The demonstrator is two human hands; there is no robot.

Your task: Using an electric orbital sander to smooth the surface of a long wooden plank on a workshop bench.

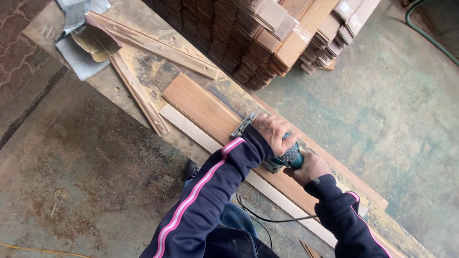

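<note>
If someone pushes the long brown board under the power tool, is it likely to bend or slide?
The brown board looks flat, thick and rigid, so it probably stays stiff. Both hands, left hand and right hand, press the green power tool onto it, so sliding seems unlikely.

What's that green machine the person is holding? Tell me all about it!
The green power tool is a small teal machine with a metal base plate at its front. It sits on a long brown wooden board on the workbench. The left hand presses on top, the right hand grips its rear. A black cord trails away.
</note>
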